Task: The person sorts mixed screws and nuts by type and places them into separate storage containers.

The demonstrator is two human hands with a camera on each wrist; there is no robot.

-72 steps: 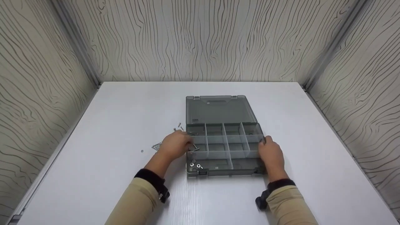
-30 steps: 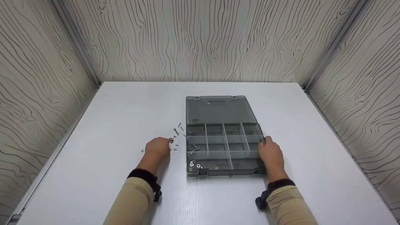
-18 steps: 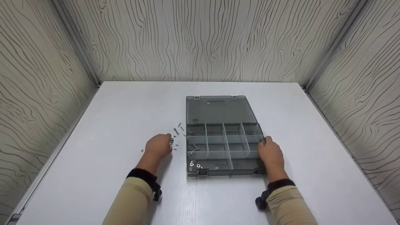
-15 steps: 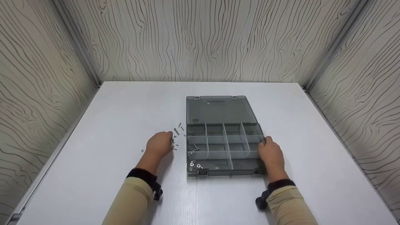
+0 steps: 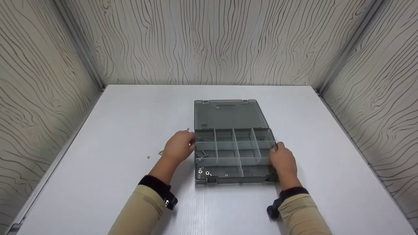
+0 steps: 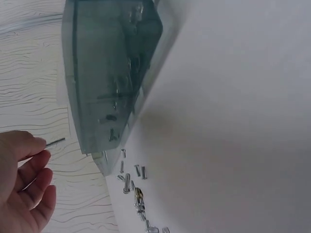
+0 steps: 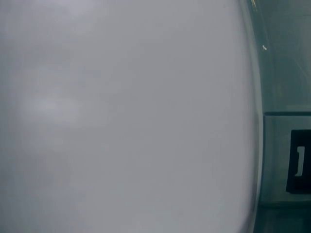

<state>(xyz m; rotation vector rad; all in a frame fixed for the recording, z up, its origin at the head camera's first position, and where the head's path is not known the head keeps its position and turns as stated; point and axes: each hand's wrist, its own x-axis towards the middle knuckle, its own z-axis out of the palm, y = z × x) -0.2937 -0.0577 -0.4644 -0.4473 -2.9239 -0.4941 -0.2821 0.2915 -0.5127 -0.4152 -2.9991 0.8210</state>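
A white table (image 5: pixel 130 114) lies under both hands, walled on three sides by panels with a wavy wood-grain pattern (image 5: pixel 209 39). On it sits a grey see-through plastic box (image 5: pixel 233 153), its lid (image 5: pixel 228 114) folded flat on the far side, away from the hands. Its tray is split by dividers into small compartments.

The right hand (image 5: pixel 283 161) holds the box by its right edge, fingers curled over the rim and thumb on the near side. The right wrist view shows only blurred table and a strip of the grey box at its right edge.

The left hand (image 5: pixel 179 146) is at the box's left edge, beside the far-left compartments. Its thumb and forefinger are pressed together on a thin metal pin (image 6: pixel 55 142), whose tip sticks out toward the box wall in the left wrist view; the other fingers are loosely curled.

Below that hand in the wrist view, a scatter of small screws (image 6: pixel 133 182) lies on the table just beside the box's left wall; in the head view the hand covers most of them. A few more pieces show on the table to the left of the hand (image 5: pixel 160 152), and one tiny piece lies farther left (image 5: pixel 148 157).

Inside the box, a screw (image 5: pixel 203 153) lies in the compartment just right of the left hand, and a few washers (image 5: pixel 204 171) lie in the near-left compartment.
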